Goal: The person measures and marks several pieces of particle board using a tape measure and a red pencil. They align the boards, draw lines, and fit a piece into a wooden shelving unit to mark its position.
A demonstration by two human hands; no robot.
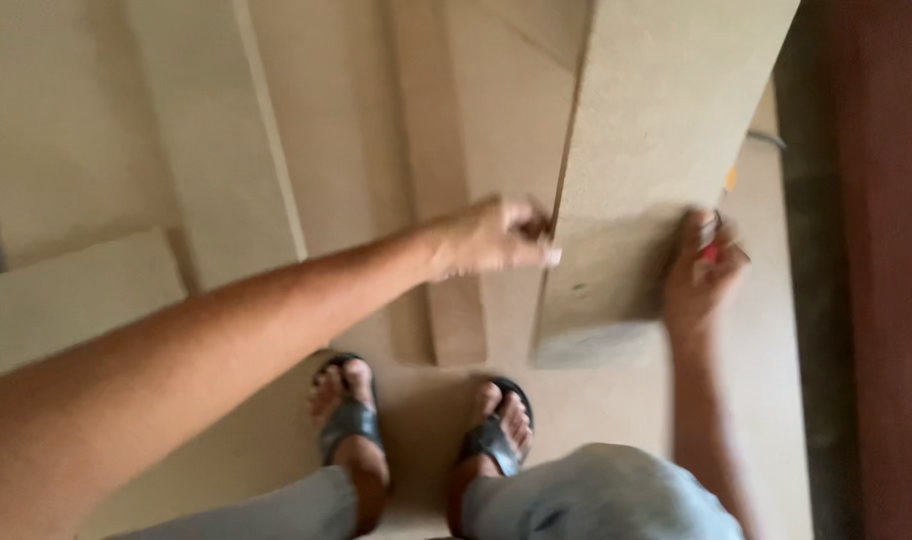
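While both hands, left hand (491, 238) and right hand (698, 268), clasp one board (656, 130), two sandals (348, 415) show.

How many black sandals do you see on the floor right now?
2. One black strapped sandal sits left of centre, on the foot below the left hand; the other black strapped sandal sits just right of it. None seem hidden.

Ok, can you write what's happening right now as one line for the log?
left hand: grips left edge of board | right hand: on board's right edge, holds small red thing | feet: sandals, standing on boards
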